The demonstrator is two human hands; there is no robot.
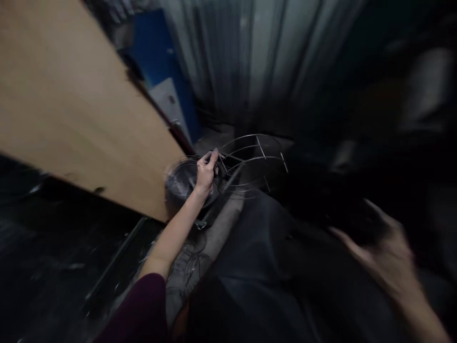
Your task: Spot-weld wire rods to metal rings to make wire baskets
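My left hand (pixel 206 174) is closed at the near end of a thin wire frame (pixel 262 151), made of curved wires joined by short cross wires. The frame reaches out to the right of my fist. Just beneath and left of that hand is a dark round container (pixel 178 183), blurred, with thin wire loops around its rim. My right hand (pixel 389 252) is at the lower right, smeared by motion, its thumb and fingers apart. Between them it is too dark to make out any object.
A large pale wooden board (pixel 82 105) slants across the left. Behind it stands a blue panel (pixel 153 43), near grey corrugated sheeting (pixel 246 52). Loose wire loops (pixel 193 267) lie on the floor beside my dark-clothed leg (pixel 250 247). The right side is very dark.
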